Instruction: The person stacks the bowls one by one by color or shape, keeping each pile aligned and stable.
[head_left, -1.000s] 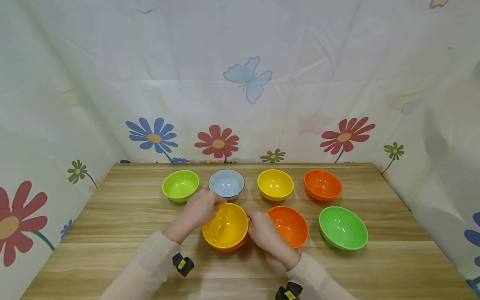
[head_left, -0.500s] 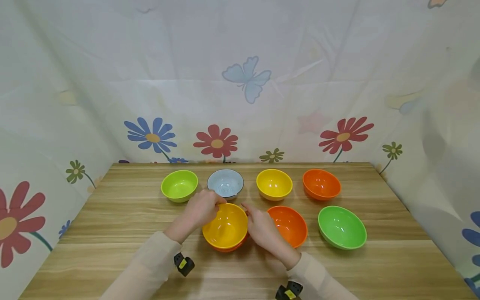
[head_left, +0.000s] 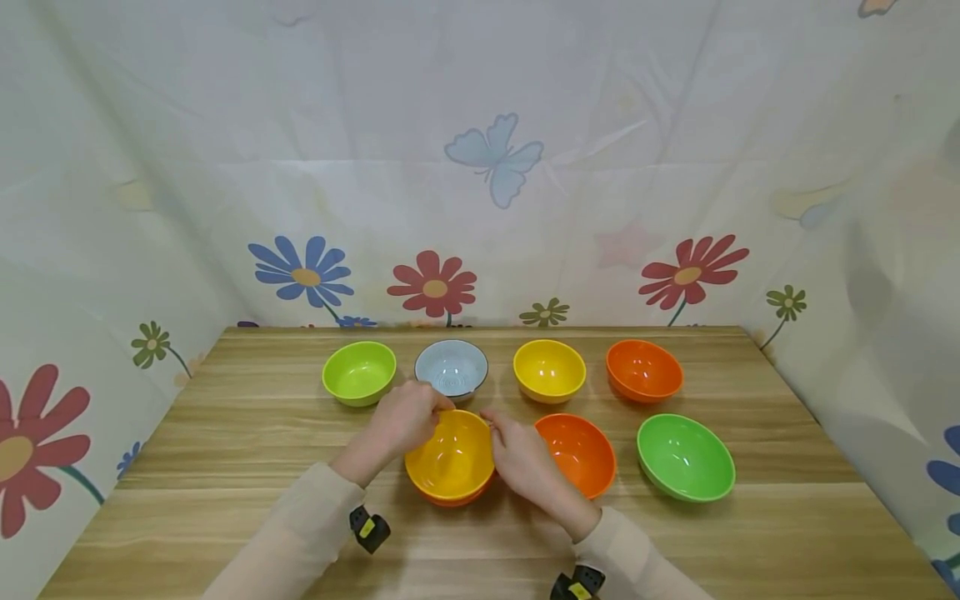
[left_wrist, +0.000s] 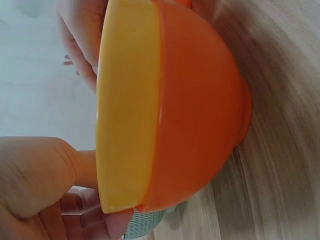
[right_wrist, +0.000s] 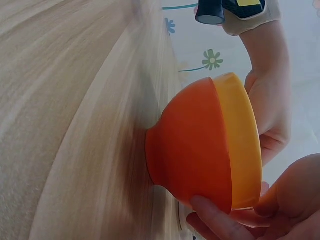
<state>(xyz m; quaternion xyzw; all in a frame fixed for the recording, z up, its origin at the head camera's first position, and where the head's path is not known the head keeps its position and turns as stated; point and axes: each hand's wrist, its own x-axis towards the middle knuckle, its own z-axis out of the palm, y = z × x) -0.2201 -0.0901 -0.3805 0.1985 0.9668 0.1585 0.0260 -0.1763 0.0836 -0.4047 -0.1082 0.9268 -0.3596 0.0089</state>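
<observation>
Yellow bowl point(head_left: 450, 458) nests in an orange bowl point(left_wrist: 200, 110), rim pinched by the left hand point(head_left: 405, 417), likely for control; right hand point(head_left: 522, 457) alongside, grip unclear.

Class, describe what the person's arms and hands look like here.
The left sleeve and right sleeve are plain cream. Each carries a small black device with a yellow patch. The left hand and right hand are bare.

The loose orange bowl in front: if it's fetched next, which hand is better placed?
Probably the right hand. In the head view it partly overlaps that loose orange bowl. The left hand pinches the nested yellow bowl on its left side, so would have to reach across it.
</observation>
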